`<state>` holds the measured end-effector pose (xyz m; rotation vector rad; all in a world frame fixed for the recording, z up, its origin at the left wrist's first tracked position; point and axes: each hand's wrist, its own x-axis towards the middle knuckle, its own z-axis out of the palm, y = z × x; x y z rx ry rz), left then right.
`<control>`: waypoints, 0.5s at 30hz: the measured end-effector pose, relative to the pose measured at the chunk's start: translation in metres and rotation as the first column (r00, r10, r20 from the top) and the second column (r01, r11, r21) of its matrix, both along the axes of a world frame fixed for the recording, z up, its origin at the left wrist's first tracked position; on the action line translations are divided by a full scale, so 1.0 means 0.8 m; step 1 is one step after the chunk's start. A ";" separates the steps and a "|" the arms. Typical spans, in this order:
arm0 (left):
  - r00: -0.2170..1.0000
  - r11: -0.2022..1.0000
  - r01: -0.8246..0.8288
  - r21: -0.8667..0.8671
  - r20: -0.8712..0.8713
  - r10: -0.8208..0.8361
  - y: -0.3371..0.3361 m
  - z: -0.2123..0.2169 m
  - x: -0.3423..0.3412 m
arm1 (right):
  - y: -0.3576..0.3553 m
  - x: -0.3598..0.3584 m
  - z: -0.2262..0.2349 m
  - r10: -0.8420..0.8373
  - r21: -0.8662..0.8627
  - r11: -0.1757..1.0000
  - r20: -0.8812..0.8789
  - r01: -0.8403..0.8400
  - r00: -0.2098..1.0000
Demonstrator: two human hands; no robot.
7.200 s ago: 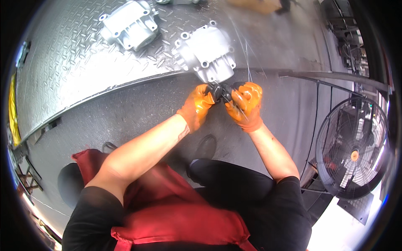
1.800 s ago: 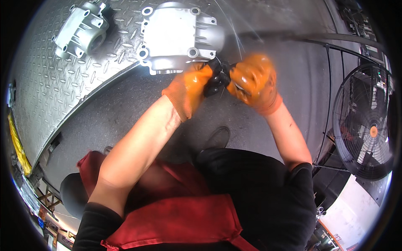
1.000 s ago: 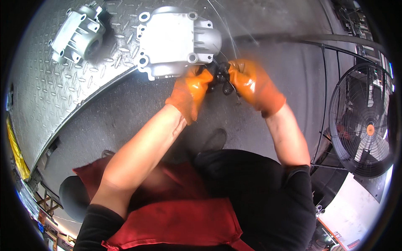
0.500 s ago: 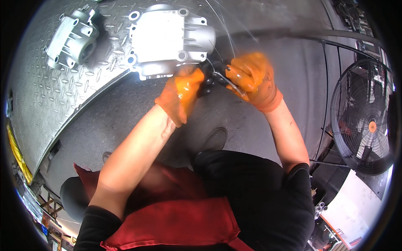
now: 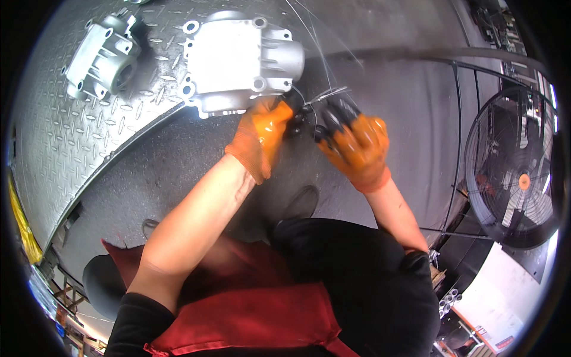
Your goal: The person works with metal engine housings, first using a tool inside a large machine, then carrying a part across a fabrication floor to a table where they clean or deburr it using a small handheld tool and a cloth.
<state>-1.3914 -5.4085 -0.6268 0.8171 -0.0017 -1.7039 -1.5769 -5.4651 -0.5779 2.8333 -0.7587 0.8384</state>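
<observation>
My left hand (image 5: 269, 128), in an orange glove with black fingertips, is closed below the lower right corner of a large silver metal casting (image 5: 229, 62). Its fingers pinch a thin metal wire (image 5: 326, 95), which loops from a hole at that corner and sticks out to the right as a bundle of strands. What lies deeper in that grip is hidden. Just under the wire's free end, my right hand (image 5: 354, 140), gloved the same way, has its fingers stretched out and apart, slightly blurred. Whether its fingertips touch the wire I cannot tell.
A smaller view of a similar casting (image 5: 102, 56) sits left on the tread-plate surface (image 5: 140, 113). Long thin wires (image 5: 318, 44) hang above the hands. At right stand a large black fan (image 5: 516, 172) and a black metal frame (image 5: 456, 137). A red apron (image 5: 250, 318) covers my lap.
My right hand has let go of the wire, uncurled its fingers and dropped slightly. The wire's end, which pointed down to the right, now points up to the right. My left hand has stayed nearly still.
</observation>
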 end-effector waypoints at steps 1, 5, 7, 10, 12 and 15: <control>1.000 1.000 -0.007 0.005 0.012 0.007 0.000 0.005 0.000 | 0.000 0.019 0.013 -0.031 0.073 0.997 -0.061 0.035 0.998; 0.994 0.999 0.036 0.018 0.100 -0.038 -0.002 0.011 -0.001 | -0.018 0.031 0.001 -0.081 0.305 0.949 -0.019 0.083 0.997; 0.997 0.999 0.037 0.013 0.060 -0.038 0.000 0.011 -0.002 | -0.032 0.032 -0.005 -0.169 0.719 0.687 0.014 0.107 0.986; 0.993 1.000 -0.016 0.012 0.117 0.015 -0.001 0.023 -0.004 | -0.055 0.018 0.002 -0.274 0.979 -0.202 -0.061 0.005 0.960; 0.996 1.000 0.016 -0.003 0.092 -0.016 0.004 0.019 0.000 | -0.061 0.022 0.021 -0.334 0.929 -0.360 -0.041 -0.087 0.942; 0.664 0.799 0.596 0.081 0.510 -0.547 0.014 0.051 0.040 | -0.062 -0.033 -0.003 -0.553 0.990 -0.026 0.099 -0.136 0.827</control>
